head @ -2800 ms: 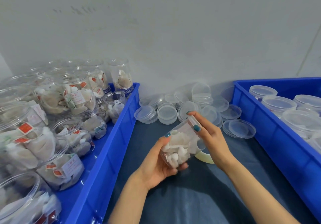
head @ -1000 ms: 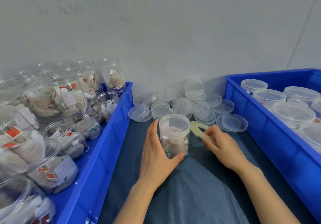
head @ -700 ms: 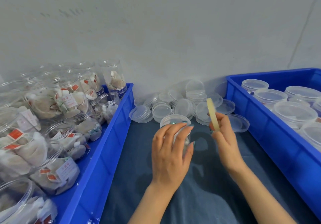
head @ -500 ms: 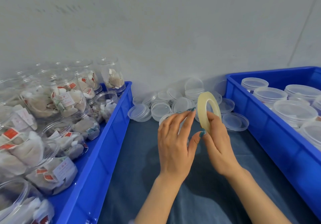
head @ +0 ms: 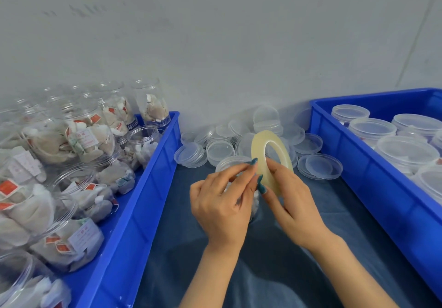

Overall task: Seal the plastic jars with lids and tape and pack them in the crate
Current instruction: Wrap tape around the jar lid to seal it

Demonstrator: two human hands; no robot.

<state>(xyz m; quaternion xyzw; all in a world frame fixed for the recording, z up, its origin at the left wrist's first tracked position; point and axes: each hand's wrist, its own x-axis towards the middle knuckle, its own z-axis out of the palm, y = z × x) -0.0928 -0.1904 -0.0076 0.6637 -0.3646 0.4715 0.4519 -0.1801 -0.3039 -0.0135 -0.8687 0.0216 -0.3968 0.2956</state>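
Two bare forearms enter from the lower edge of the frame over a dark blue cloth work surface (head: 263,271) and meet at the centre. The left hand (head: 222,202) is seen from the back. Its fingers are half bent, the index fingertip (head: 254,162) touches the outer rim of a pale yellow translucent roll of adhesive tape (head: 257,146), and the thumb lies apart at the left, so nothing is pinched. The right hand (head: 290,202) grips the same roll from below and from the right, thumb on the near face and the other fingers curled behind it. The roll stands on edge, above and between the two hands, with its hole facing the lower right.

Just behind the left hand, and mostly hidden by it, stands a clear plastic jar with a translucent lid (head: 229,161). White contents show between the wrists.

Beyond the jar lies a heap of loose translucent round lids (head: 220,149). At the left, a blue plastic crate (head: 153,188) holds open clear jars of white sachets with red-and-white labels (head: 83,140). At the right, a second blue plastic crate (head: 358,176) holds jars with lids on (head: 404,149). A plain grey wall (head: 215,44) fills the upper half of the frame.
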